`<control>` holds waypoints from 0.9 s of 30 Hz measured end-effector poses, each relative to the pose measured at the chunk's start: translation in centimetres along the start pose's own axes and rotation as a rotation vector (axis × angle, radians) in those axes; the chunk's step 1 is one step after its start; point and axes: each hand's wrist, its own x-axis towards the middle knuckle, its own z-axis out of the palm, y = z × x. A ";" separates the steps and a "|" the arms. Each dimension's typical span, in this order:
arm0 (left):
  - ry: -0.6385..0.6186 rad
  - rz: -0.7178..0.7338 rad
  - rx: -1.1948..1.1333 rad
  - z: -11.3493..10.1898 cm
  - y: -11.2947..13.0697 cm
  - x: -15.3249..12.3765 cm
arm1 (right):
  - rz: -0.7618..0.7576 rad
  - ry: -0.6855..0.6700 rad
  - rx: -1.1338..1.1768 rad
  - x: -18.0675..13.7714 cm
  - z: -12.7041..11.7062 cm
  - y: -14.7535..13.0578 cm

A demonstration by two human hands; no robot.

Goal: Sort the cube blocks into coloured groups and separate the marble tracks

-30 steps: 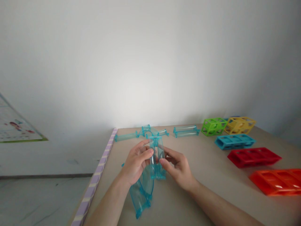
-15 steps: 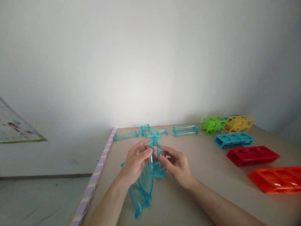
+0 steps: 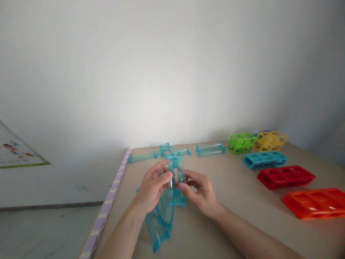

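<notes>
The poster (image 3: 16, 154) is cut by the left edge, its print unreadable; the orange block (image 3: 315, 203) by the right edge. The left hand (image 3: 152, 187) and right hand (image 3: 201, 192) cover parts of the straight track (image 3: 176, 196); the left hides the top of the curved track (image 3: 157, 225).

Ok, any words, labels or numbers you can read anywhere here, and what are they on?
No text here can be read.
The poster at the left edge: pictures and print, too blurred to read.
The clear blue track piece, held between the left hand and right hand: no marking visible.
The green block, yellow block, blue block, red block and orange block: no print visible.
</notes>
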 end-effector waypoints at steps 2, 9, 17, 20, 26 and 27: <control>-0.009 -0.002 -0.001 -0.1 0.0 0.0 | -0.017 0.002 -0.028 0.0 -0.1 0.0; 0.003 0.009 -0.016 0.1 0.0 -0.1 | 0.083 0.026 0.147 0.1 0.4 0.4; -0.009 0.032 -0.004 0.4 0.1 -0.3 | 0.035 0.053 0.113 0.1 0.4 0.4; -0.021 0.044 -0.027 0.5 0.3 -0.3 | -0.159 0.048 -0.083 -0.1 0.0 0.2; 0.016 0.071 -0.006 0.3 0.1 -0.1 | -0.381 -0.009 -0.269 -0.2 -0.2 -0.4; 0.024 0.080 -0.005 0.3 0.0 -0.1 | -0.373 -0.009 -0.265 -0.2 -0.2 -0.5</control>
